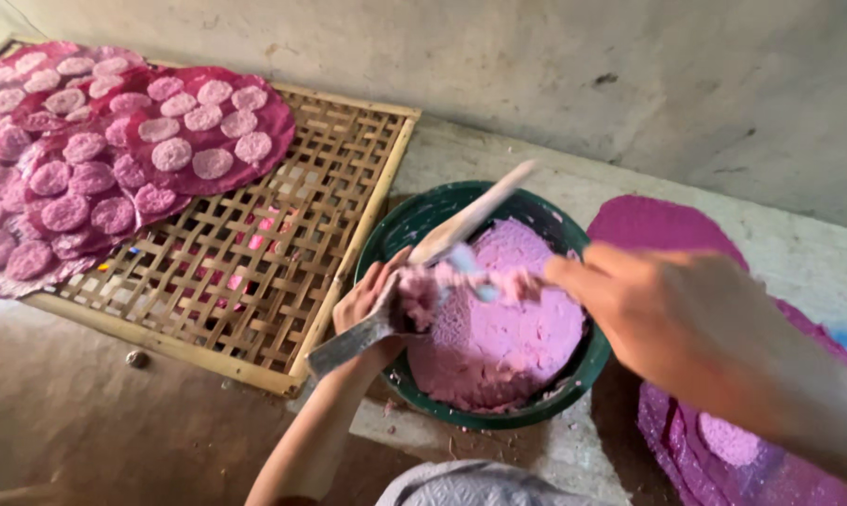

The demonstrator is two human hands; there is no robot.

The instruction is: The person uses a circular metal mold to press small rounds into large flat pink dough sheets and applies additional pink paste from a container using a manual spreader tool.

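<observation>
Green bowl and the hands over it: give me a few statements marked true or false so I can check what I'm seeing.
1. The green bowl holds pink dough. True.
2. The bowl stands on the bamboo lattice tray. False: it stands beside the tray, off its right edge.
3. The left hand holds a flat paddle with a lump of dough on it. True.
4. The right hand rests on the floor. False: it is raised over the bowl's right side, reaching toward the lump.
5. The pink discs on the tray lie on bare lattice. False: they lie on purple sheets.
</observation>
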